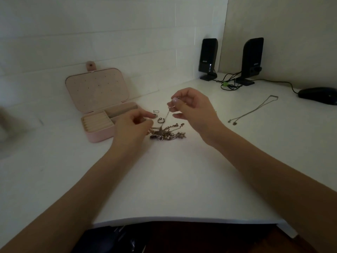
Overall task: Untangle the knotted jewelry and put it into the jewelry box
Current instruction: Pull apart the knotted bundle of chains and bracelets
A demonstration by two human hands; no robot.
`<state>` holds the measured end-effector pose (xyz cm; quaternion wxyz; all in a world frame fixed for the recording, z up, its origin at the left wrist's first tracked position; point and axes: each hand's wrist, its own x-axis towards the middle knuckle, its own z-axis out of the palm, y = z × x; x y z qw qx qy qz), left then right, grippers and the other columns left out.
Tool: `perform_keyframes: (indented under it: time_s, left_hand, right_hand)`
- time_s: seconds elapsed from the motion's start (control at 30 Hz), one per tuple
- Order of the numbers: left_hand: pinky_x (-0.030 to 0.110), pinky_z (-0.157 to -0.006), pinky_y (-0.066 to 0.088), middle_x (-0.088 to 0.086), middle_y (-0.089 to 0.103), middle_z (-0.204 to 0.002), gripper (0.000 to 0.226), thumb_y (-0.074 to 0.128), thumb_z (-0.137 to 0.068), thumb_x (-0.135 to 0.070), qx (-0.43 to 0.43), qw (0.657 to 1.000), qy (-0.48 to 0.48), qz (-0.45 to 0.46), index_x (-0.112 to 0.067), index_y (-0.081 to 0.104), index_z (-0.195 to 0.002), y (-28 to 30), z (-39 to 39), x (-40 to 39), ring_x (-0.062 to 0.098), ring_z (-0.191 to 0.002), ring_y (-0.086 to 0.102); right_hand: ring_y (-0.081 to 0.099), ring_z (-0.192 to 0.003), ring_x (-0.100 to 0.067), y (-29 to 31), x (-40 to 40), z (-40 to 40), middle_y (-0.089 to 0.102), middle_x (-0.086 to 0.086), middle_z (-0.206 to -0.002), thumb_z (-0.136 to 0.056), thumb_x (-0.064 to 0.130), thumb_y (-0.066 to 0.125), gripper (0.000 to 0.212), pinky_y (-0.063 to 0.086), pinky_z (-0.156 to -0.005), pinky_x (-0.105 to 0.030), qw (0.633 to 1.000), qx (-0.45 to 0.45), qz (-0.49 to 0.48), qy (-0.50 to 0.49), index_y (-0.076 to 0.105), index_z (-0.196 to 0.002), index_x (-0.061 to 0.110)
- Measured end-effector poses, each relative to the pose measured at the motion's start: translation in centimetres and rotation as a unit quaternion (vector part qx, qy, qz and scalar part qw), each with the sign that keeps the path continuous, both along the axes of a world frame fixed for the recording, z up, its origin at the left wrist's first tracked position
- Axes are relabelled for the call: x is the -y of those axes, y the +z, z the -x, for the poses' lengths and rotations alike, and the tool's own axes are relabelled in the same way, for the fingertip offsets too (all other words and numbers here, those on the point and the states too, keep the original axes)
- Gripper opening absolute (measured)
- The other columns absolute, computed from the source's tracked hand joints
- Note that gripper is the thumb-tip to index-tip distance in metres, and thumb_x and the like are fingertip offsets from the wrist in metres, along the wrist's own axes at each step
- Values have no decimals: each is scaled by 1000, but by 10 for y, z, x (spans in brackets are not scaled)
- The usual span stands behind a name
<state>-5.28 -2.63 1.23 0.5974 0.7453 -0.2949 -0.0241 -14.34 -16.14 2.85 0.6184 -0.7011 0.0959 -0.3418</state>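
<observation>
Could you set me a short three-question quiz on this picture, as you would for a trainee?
1. True or false: the pink jewelry box stands with its lid shut.
2. Which hand pinches a thin chain lifted up out of the tangled pile of metal jewelry? A) left hand B) right hand
3. Fill in: a separate long thin necklace lies on the white table to the ____ of the pile.

Key:
1. False; the lid is open and leans back.
2. B; the left hand's fingers are at the pile's edge.
3. Right, toward the dark computer mouse.
</observation>
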Motion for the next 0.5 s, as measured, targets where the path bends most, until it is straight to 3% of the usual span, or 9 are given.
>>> perform_keyframes:
  time_s: [0.1, 0.17, 0.23, 0.37, 0.5]
  left_hand:
    - [16, -65, 37, 1, 53, -86, 28, 65, -76, -3, 118, 991, -13, -64, -30, 70, -77, -3, 7, 1, 6, -71, 48]
    - [20, -78, 41, -2, 52, -102, 27, 71, -78, -11, 137, 987, -49, -69, -38, 70, -81, -4, 10, 2, 6, -93, 51]
    - [21, -84, 44, -8, 59, -102, 26, 73, -81, -18, 111, 988, -98, -49, -42, 70, -74, -4, 11, 4, 5, -99, 57]
    - [16, -71, 42, -7, 67, -81, 23, 63, -90, -19, 30, 993, -109, -34, -25, 67, -69, -5, 10, 7, 6, -77, 60]
    - [29, -71, 45, -5, 62, -58, 27, 56, -93, -12, -72, 989, -131, -9, -12, 56, -66, -4, 9, 9, 15, -64, 61]
  right_hand:
    - [67, -67, -12, 6, 1, 3, 68, -7, -78, -92, 0, 57, 10, 56, -68, -24, 998, 23, -49, 26, 59, -90, 9]
    - [68, -68, -15, 8, -1, 5, 66, -10, -79, -90, -2, 60, 8, 56, -69, -25, 996, 37, -68, 49, 61, -91, 6]
    - [69, -72, -18, 9, -2, 7, 63, -13, -81, -89, -2, 60, 7, 57, -71, -27, 994, 48, -82, 62, 62, -94, 3]
    - [68, -71, -17, 12, 1, 9, 61, -11, -80, -92, 1, 58, 6, 58, -71, -29, 987, 61, -140, 42, 61, -96, 4]
    - [64, -67, -13, 15, 8, 8, 61, -7, -78, -94, 6, 56, 5, 55, -60, -24, 969, 77, -233, -10, 59, -91, 9]
